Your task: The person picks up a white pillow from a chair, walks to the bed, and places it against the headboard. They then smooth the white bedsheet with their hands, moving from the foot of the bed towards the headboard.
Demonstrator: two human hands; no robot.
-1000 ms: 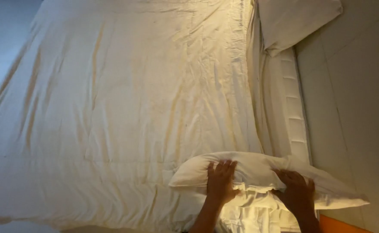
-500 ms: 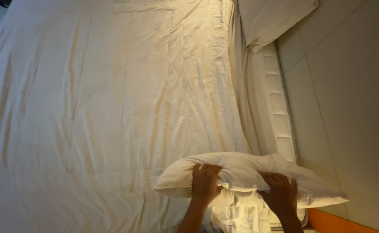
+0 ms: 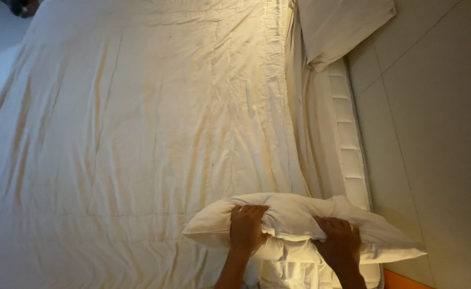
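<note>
A white pillow [image 3: 299, 222] is clutched at the bed's [image 3: 139, 134] near edge — left hand [image 3: 247, 229] and right hand [image 3: 340, 243] each closed on its fabric.

A single head-worn camera looks steeply down from above the wide cream quilted bed cover [image 3: 139, 134], facing toward 12 o'clock. The person's hands enter close at 6 o'clock; the pale tiled floor [image 3: 439, 134] fills 3 o'clock.

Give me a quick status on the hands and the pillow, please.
Left hand and right hand both grip the near pillow, fingers dug in. Pillow lies at the quilt edge. Second pillow apart, nothing between.
</note>
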